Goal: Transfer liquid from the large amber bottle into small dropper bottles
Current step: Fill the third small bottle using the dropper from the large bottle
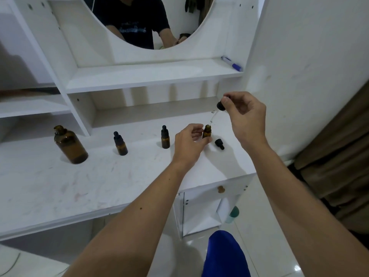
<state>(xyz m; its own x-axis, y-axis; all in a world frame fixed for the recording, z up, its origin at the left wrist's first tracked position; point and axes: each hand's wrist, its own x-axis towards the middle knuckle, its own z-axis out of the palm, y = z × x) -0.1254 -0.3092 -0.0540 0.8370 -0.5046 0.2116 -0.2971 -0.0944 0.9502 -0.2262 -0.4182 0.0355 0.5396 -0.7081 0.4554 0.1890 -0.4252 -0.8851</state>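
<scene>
- Head view: my right hand (244, 114) pinches the black bulb of a dropper (216, 111), thumb and forefinger on the rubber, glass pipette slanting down and left toward the open small bottle (206, 132).
- My left hand (188, 145) steadies that small bottle, fingers curled round its lower body; it stands upright on the tabletop (60, 182), near the right end.
- The pipette tip sits just above the bottle mouth, or barely inside it; I cannot tell which.
- A loose black cap (219, 143) lies on its side just right of the bottle I am holding.
- Two capped dropper bottles (120, 143) (165, 137) stand to the left, well apart from each other.
- The large amber bottle (69, 144) stands uncapped at far left; its liquid level is hard to read.
- A blue marker (232, 63) lies on the shelf above.
- Step in hand, as I judge it: discharging the pipette into the small bottle.
- To do it well: bring the pipette closer to upright, centre the tip over the neck, squeeze the bulb slowly, keep the left grip low and firm.
- Risk: the slanted glass may touch the rim and run drops down the outside.
</scene>
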